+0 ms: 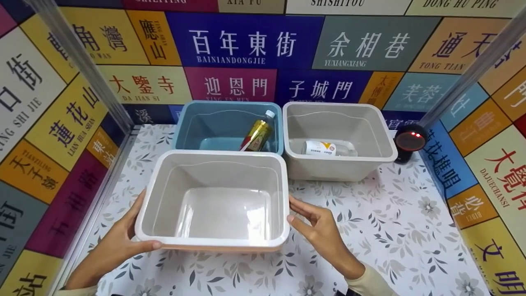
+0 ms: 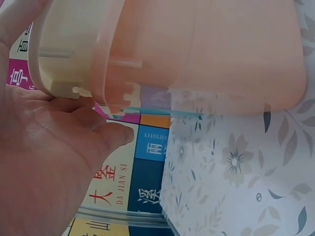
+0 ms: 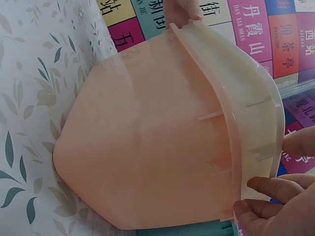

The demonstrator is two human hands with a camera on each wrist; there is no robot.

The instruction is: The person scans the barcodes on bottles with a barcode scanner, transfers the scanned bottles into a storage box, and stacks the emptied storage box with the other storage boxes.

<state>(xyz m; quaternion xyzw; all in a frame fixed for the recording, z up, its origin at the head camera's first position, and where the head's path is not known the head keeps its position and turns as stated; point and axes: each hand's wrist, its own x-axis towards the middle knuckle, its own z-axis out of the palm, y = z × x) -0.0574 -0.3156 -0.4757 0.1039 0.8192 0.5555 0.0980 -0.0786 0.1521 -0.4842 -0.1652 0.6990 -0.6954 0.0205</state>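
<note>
A pale cream plastic bin (image 1: 218, 174) stands nested inside a peach-orange bin (image 3: 147, 137), in front of two other bins. My left hand (image 1: 119, 242) grips its left side, with the thumb on the front left corner of the rim. At the right rim, my right hand (image 1: 322, 232) pinches the edge between thumb and fingers. Both wrist views show fingers around the rims, above the peach-orange wall. The cream bin holds nothing. Whether the peach-orange bin's base touches the table, I cannot tell.
Behind is a blue bin (image 1: 179, 139) holding a gold-labelled bottle (image 1: 259, 132) with a white cap. Beside it, a grey-beige bin (image 1: 341, 170) holds a clear bottle (image 1: 322, 148) lying down. A black device (image 1: 411, 139) with red lights stands at the right. Panels with lettering surround the leaf-patterned table (image 1: 394, 230).
</note>
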